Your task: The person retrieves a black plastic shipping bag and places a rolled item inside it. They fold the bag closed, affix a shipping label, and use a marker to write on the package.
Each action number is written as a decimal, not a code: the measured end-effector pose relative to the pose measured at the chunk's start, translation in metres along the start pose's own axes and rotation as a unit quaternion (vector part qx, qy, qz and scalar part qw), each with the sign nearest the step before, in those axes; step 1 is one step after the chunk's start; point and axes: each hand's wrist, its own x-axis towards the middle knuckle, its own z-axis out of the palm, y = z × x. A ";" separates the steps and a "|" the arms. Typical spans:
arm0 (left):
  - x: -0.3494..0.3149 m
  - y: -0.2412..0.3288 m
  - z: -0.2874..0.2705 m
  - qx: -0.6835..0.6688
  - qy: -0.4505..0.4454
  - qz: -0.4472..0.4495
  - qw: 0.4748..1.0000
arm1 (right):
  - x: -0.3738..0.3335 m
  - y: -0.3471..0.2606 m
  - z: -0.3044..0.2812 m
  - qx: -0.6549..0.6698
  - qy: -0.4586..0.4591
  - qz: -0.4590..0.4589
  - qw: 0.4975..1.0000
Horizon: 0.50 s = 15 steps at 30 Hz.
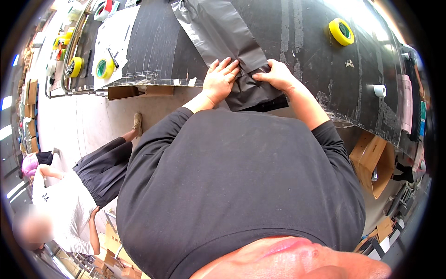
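Lying on black plastic (218,28) at the frame's upper middle, the left hand (218,86) has spread fingers (229,69); the right hand (280,78) touches it, grip hard to tell.

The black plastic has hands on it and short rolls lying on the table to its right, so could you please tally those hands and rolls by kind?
Hands on the black plastic: 2, left hand and right hand
Yellow tape roll: 1
White roll: 1
Total: 4
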 end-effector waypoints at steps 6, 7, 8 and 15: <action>0.060 -0.058 -0.015 -0.039 0.075 -0.002 0.996 | 0.064 -0.012 0.033 0.202 0.103 -0.048 0.973; 0.066 -0.062 -0.020 -0.067 0.095 0.012 0.993 | 0.069 -0.015 0.030 0.067 0.096 -0.058 0.992; 0.068 -0.064 -0.025 -0.083 0.095 0.011 0.992 | 0.069 -0.018 0.032 -0.002 0.077 -0.071 0.994; 0.028 -0.032 -0.017 -0.132 0.012 0.027 0.991 | 0.048 -0.045 0.032 -0.301 0.070 -0.004 0.951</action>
